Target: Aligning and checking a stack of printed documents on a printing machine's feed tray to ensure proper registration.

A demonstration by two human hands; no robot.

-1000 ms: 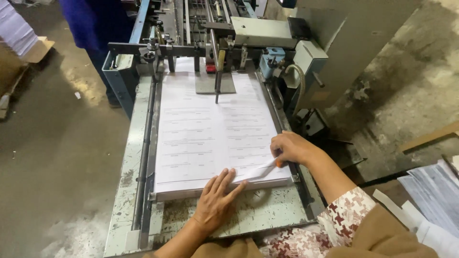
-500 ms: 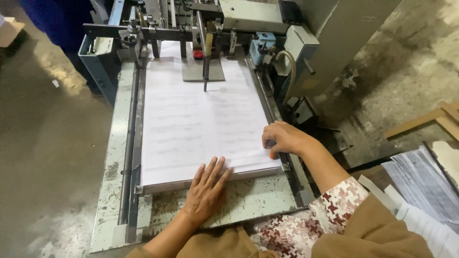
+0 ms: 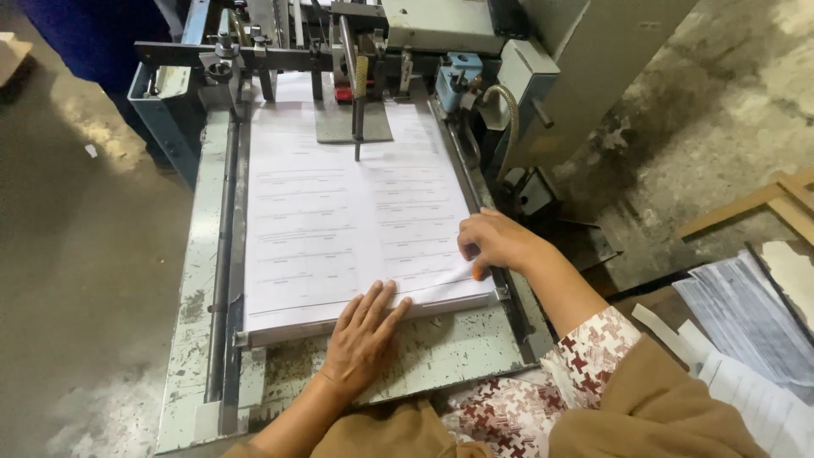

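Head view. A stack of printed white sheets (image 3: 339, 220) lies flat on the worn, paint-chipped metal feed table (image 3: 199, 297) of a paper-handling machine (image 3: 441, 34), filling the table from its near edge to the machine's far end.

The left hand (image 3: 363, 339) rests palm down at the near edge of the stack, slightly right of centre. Its fingers are released and spread, their tips lying on the top sheet while the palm sits on the bare table; the forearm extends toward the viewer. It grasps nothing.

The right hand (image 3: 496, 242) sits at the near right corner of the stack, the wrist bent, knuckles up and the fingers curled downward against the stack's right edge. The thumb and fingertips appear to pinch a few top sheets, which are lifted slightly at that corner. A patterned sleeve (image 3: 593, 339) covers the forearm.

A vertical rod (image 3: 356, 85) stands over a grey plate (image 3: 352, 119) at the far end of the stack. Loose printed sheets (image 3: 746, 314) lie at the right, well apart from the table.
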